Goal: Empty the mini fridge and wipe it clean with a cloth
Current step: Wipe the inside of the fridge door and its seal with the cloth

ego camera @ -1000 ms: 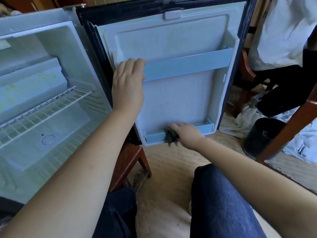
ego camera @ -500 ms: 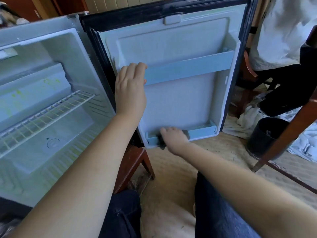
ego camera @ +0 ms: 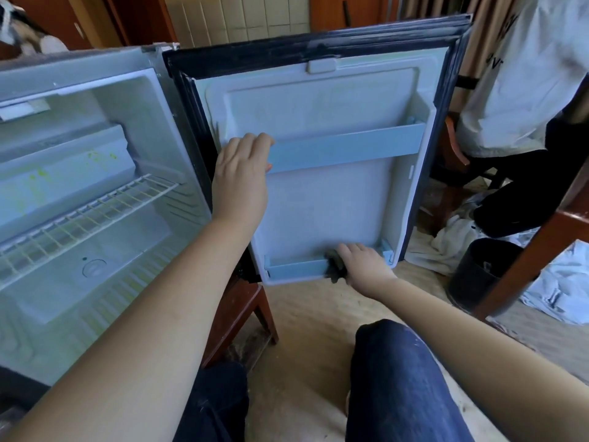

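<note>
The mini fridge (ego camera: 95, 129) stands open on the left, its white cavity holding only a wire shelf (ego camera: 79, 215) and some yellow-green stains. Its door (ego camera: 318, 202) swings wide toward me, inner liner facing me. My left hand (ego camera: 240, 180) grips the left end of the door's upper pale-blue rail (ego camera: 347, 146), fingers curled over its top. My right hand (ego camera: 363, 264) holds a dark cloth (ego camera: 334, 266) against the lower door shelf (ego camera: 296, 267), near its right end. Most of the cloth is hidden under my hand.
The fridge sits on a wooden stand with a leg (ego camera: 239, 317) beside my knees. A black bin (ego camera: 478, 272) and crumpled white cloths (ego camera: 564, 285) lie on the floor at right. Another person (ego camera: 526, 90) sits on a wooden chair beyond the door.
My right hand with the cloth slid left along the lower door shelf, then back right toward its end. My left hand stayed on the upper rail.
</note>
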`<state>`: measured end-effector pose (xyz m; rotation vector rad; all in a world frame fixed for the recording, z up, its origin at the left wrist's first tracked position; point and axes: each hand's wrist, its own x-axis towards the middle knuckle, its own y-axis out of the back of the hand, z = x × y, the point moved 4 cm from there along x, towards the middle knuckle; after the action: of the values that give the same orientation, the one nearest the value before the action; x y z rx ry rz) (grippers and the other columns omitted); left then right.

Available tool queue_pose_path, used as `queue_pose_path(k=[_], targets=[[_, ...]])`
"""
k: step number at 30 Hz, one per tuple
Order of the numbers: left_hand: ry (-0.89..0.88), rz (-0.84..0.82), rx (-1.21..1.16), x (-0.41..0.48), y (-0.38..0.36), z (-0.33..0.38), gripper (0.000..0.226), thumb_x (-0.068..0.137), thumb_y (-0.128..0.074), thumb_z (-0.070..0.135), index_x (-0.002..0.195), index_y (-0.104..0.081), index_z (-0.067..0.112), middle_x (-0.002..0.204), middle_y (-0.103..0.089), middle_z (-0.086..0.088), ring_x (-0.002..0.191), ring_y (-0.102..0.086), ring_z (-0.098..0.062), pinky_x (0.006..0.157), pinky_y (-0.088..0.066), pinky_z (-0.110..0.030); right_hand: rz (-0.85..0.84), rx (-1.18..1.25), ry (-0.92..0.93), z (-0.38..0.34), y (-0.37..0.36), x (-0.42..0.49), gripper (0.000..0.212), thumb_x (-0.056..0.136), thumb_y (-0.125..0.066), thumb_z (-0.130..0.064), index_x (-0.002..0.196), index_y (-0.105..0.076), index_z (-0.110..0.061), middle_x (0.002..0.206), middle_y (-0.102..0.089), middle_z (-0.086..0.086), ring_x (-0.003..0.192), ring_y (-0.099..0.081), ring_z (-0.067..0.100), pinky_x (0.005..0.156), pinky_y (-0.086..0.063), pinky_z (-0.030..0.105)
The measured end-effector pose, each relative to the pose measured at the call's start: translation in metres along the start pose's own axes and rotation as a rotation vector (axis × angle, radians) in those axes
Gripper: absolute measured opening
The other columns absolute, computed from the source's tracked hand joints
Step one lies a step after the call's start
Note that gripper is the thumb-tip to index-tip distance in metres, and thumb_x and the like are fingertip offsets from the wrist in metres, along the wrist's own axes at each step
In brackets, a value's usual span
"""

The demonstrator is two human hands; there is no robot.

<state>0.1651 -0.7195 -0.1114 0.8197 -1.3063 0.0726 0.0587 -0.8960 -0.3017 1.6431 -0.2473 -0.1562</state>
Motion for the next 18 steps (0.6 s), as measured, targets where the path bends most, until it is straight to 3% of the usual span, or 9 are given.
queue_pose_path(k=[5, 7, 11, 15, 16, 18], targets=[[0.013, -0.004, -0.013, -0.002, 0.002, 0.0, 0.032, 0.074, -0.065, -0.01, 0.1, -0.056, 0.006, 0.087, -0.059, -0.009, 0.085, -0.041, -0.023, 0.078, -0.032, -0.03, -0.074, 0.152, -0.066, 0.045, 0.017, -0.021, 0.038, 0.078, -0.058, -0.005, 0.113, -0.048, -0.016, 0.11, -0.056, 0.003, 0.11, -0.05, 0.029, 0.084, -0.046, 0.041], [0.008, -0.014, -0.014, -0.002, 0.002, -0.002, 0.033, 0.075, -0.065, -0.009, 0.101, -0.055, 0.007, 0.089, -0.059, -0.009, 0.086, -0.044, -0.025, 0.079, -0.033, -0.031, 0.017, 0.263, -0.08, 0.038, 0.039, -0.022, 0.034, 0.079, -0.051, 0.001, 0.109, -0.051, -0.016, 0.105, -0.057, 0.001, 0.104, -0.054, 0.029, 0.076, -0.048, 0.04], [0.028, -0.023, -0.009, -0.001, 0.002, 0.0, 0.034, 0.073, -0.066, -0.009, 0.1, -0.055, 0.008, 0.088, -0.059, -0.009, 0.085, -0.046, -0.027, 0.079, -0.034, -0.033, 0.51, 0.378, 0.087, 0.007, 0.139, -0.033, 0.047, 0.076, -0.051, 0.003, 0.121, -0.056, -0.01, 0.115, -0.061, 0.008, 0.107, -0.053, 0.032, 0.076, -0.049, 0.041], [0.043, -0.045, -0.009, 0.001, 0.002, 0.003, 0.033, 0.074, -0.066, -0.008, 0.102, -0.056, 0.008, 0.09, -0.06, -0.009, 0.086, -0.048, -0.028, 0.079, -0.034, -0.033, 0.997, 0.175, 0.173, -0.005, 0.242, -0.05, 0.05, 0.074, -0.047, 0.003, 0.123, -0.054, -0.003, 0.12, -0.057, 0.015, 0.106, -0.047, 0.032, 0.086, -0.04, 0.038], [0.048, -0.055, -0.006, 0.001, 0.002, 0.003, 0.033, 0.075, -0.066, -0.007, 0.102, -0.057, 0.008, 0.09, -0.06, -0.009, 0.086, -0.048, -0.028, 0.079, -0.033, -0.033, 1.008, 0.104, 0.15, -0.001, 0.254, -0.045, 0.052, 0.075, -0.049, 0.004, 0.127, -0.052, -0.003, 0.122, -0.055, 0.016, 0.106, -0.046, 0.033, 0.089, -0.04, 0.039], [0.052, -0.074, 0.001, 0.0, 0.003, 0.003, 0.031, 0.076, -0.066, -0.007, 0.102, -0.057, 0.007, 0.091, -0.06, -0.01, 0.086, -0.05, -0.03, 0.079, -0.034, -0.033, 0.811, -0.012, 0.1, 0.009, 0.253, -0.025, 0.057, 0.076, -0.055, 0.0, 0.133, -0.048, -0.007, 0.125, -0.052, 0.017, 0.108, -0.048, 0.038, 0.092, -0.043, 0.046]])
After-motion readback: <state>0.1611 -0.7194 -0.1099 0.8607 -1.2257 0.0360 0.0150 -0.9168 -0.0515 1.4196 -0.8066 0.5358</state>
